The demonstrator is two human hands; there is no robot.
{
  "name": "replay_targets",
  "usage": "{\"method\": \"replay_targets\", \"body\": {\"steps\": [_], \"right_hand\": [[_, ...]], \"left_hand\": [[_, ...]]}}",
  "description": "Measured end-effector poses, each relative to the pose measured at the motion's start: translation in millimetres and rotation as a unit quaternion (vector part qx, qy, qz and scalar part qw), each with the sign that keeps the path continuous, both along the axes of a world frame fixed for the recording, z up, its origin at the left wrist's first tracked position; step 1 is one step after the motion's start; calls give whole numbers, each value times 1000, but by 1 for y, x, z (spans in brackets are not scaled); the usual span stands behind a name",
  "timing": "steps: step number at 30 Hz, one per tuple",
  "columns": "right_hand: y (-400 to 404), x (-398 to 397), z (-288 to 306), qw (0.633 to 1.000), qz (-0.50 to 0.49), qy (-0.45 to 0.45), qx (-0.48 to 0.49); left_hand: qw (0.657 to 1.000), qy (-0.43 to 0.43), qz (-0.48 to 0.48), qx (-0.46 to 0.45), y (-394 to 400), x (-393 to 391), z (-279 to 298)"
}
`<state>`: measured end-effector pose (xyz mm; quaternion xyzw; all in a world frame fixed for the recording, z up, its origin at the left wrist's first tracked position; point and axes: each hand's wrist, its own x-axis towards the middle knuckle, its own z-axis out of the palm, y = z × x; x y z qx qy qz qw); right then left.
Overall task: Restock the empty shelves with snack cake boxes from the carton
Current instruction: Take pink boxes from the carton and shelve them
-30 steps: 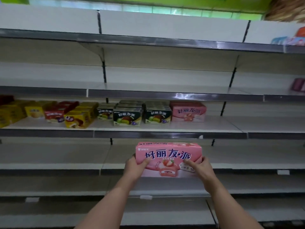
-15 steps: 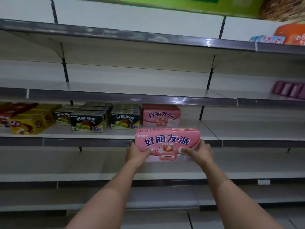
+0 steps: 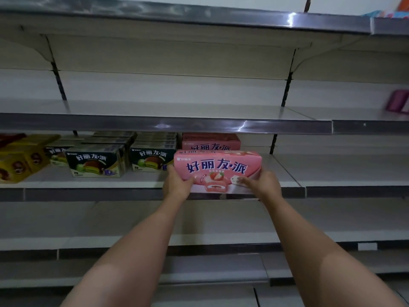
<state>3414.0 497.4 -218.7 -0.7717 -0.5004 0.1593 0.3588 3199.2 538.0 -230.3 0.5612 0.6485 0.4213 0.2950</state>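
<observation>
Both hands grip pink box (image 3: pixel 218 168) by its ends, left hand (image 3: pixel 177 185), right hand (image 3: pixel 262 185), label outward for shoppers. Box at shelf (image 3: pixel 287 185) front edge, before matching pink box (image 3: pixel 211 141), likely to extend that row.

The pink box (image 3: pixel 218 167) in front hides most of the second pink box (image 3: pixel 211 141) behind it. Yellow boxes (image 3: pixel 20 158) are cut off at the left edge. A purple item (image 3: pixel 398 104) at right is blurred.

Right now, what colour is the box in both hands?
Pink box with dark blue lettering, head view.
</observation>
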Motion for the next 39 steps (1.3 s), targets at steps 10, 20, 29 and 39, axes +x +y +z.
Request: {"method": "replay_targets", "body": {"steps": [10, 20, 29, 39], "right_hand": [[68, 15, -32, 1000, 8, 19, 13], [124, 26, -53, 998, 16, 43, 38], [146, 29, -53, 991, 6, 112, 80], [146, 21, -46, 987, 41, 145, 54]], "left_hand": [[993, 105, 45, 21, 67, 11, -33], [981, 177, 77, 16, 109, 18, -47], [984, 163, 73, 25, 131, 25, -49], [988, 121, 93, 23, 133, 37, -42]]}}
